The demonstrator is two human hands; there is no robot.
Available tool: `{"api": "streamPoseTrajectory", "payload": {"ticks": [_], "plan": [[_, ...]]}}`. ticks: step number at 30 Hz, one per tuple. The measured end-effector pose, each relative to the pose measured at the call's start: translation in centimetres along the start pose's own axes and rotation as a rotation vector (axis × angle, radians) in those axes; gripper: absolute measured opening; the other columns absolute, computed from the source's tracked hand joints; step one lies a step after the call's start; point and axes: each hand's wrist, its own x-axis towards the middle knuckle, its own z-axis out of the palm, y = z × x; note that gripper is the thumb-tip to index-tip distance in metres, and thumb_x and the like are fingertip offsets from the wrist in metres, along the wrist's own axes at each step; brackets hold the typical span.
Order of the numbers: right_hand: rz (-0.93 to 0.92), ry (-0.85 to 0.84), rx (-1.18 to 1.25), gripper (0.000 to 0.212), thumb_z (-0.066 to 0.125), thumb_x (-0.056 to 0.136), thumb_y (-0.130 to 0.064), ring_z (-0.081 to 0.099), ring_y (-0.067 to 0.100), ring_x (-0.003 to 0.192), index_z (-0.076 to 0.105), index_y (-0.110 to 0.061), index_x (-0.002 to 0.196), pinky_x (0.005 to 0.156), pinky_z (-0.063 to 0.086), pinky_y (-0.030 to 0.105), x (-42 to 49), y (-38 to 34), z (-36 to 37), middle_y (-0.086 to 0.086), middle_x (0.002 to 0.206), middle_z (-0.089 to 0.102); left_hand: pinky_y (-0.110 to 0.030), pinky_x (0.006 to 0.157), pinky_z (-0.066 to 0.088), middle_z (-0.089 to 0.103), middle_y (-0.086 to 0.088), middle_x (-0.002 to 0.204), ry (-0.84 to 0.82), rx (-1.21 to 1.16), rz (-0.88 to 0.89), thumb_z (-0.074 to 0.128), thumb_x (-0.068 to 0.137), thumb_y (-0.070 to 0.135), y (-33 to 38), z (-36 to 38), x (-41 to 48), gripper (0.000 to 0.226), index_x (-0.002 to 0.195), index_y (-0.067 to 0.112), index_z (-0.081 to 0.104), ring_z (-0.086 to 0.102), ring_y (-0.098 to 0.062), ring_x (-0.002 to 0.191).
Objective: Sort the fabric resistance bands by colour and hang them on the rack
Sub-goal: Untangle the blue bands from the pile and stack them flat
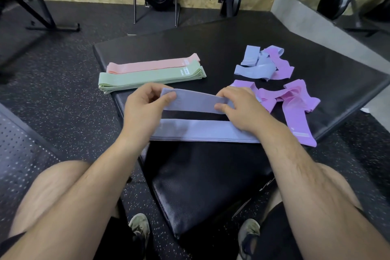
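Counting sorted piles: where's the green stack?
Head view: the green stack lies left on the black mat, beside the pink stack, beyond the left hand.

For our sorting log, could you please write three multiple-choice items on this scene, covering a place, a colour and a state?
1. Where is the green stack relative to the pink stack? A nearer the person; B beyond it; C far off to its right.
2. What colour is the band stretched between the left hand and right hand? A green; B blue; C pink.
3. How do the purple bands lie? A stacked flat; B loose and twisted; C hung on a rack.
Answers: 1 A, green lies on pink's near side; 2 B, both hands pinch a blue band; 3 B, they sprawl crumpled on the mat.
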Motion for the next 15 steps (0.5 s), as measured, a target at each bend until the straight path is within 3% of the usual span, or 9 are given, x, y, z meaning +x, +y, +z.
{"api": "streamPoseTrajectory", "payload": {"ticks": [2, 4, 7, 11, 15], "plan": [[0.062, 0.017, -0.029, 0.011, 0.060, 0.100, -0.030, 0.041, 0.023, 0.116, 0.065, -0.030, 0.110, 0.095, 0.033, 0.035, -0.3, 1.0, -0.4, -0.012, 0.117, 0.064, -0.031, 0.077, 0.051, 0.073, 0.007, 0.080, 0.026, -0.046, -0.027, 0.079, 0.086, 0.015, -0.2, -1.0, 0.4, 0.014, 0.080, 0.025, 0.074, 0.062, -0.011, 0.076], [0.097, 0.042, -0.050, 0.010, 0.060, 0.100, -0.028, 0.038, 0.021, 0.114, 0.063, -0.035, 0.108, 0.097, 0.028, 0.032, -0.7, 1.8, -1.3, -0.016, 0.111, 0.060, -0.032, 0.078, 0.053, 0.074, 0.005, 0.081, 0.047, -0.088, -0.043, 0.080, 0.086, 0.013, -0.3, -1.8, 0.7, 0.015, 0.079, 0.026, 0.075, 0.065, -0.013, 0.077], [0.138, 0.070, -0.153, 0.009, 0.061, 0.098, -0.026, 0.047, 0.023, 0.110, 0.057, -0.034, 0.098, 0.094, 0.021, 0.030, -1.3, 3.6, -2.7, -0.009, 0.100, 0.058, -0.027, 0.079, 0.053, 0.075, 0.007, 0.083, 0.061, -0.101, -0.038, 0.079, 0.086, 0.011, -0.5, -2.7, 0.9, 0.014, 0.082, 0.024, 0.076, 0.067, -0.010, 0.078], [0.220, 0.096, -0.160, 0.011, 0.062, 0.099, -0.024, 0.045, 0.017, 0.113, 0.060, -0.035, 0.098, 0.102, 0.026, 0.038, -2.5, 5.0, -4.4, -0.010, 0.104, 0.059, -0.020, 0.073, 0.050, 0.074, 0.011, 0.078, 0.084, -0.110, -0.030, 0.077, 0.087, 0.009, -0.6, -3.5, 0.7, 0.014, 0.082, 0.022, 0.073, 0.065, -0.005, 0.073], [0.279, 0.188, 0.235, 0.009, 0.064, 0.098, -0.024, 0.055, 0.006, 0.102, 0.069, -0.030, 0.101, 0.090, 0.043, 0.026, -3.9, 4.4, -5.5, -0.013, 0.111, 0.065, -0.026, 0.075, 0.053, 0.074, 0.009, 0.078, 0.079, -0.153, -0.057, 0.077, 0.086, 0.008, -0.4, -4.4, 0.8, 0.020, 0.074, 0.024, 0.075, 0.065, -0.010, 0.074]]}}
